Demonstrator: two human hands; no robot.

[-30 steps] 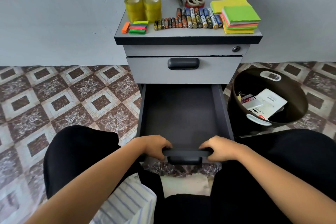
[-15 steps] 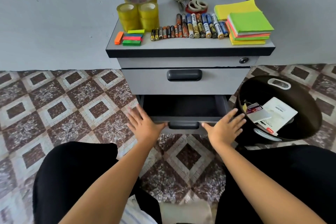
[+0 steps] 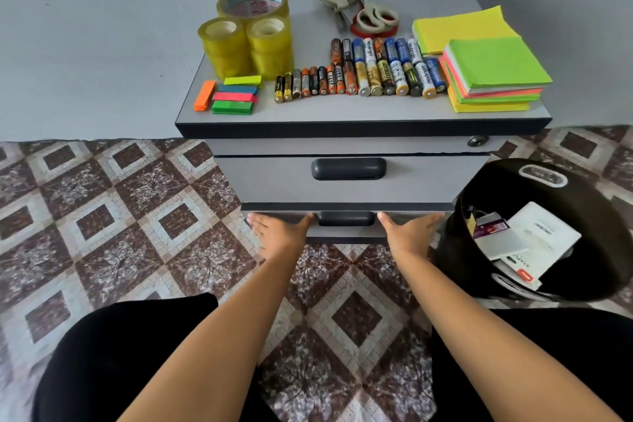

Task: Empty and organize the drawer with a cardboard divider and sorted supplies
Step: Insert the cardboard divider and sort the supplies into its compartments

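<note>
The bottom drawer [image 3: 346,234] stands nearly closed in the cabinet [image 3: 342,111]. The left hand [image 3: 281,233] and right hand [image 3: 408,233] press flat on its front, fingers straight, one either side of the handle [image 3: 346,218], gripping nothing.

Left hand [image 3: 279,233] and right hand [image 3: 409,231] bare. Forearms [image 3: 219,346] bare down to near frame edge. Black trousers [image 3: 120,353], plain, matte, on both legs, left and right.
</note>
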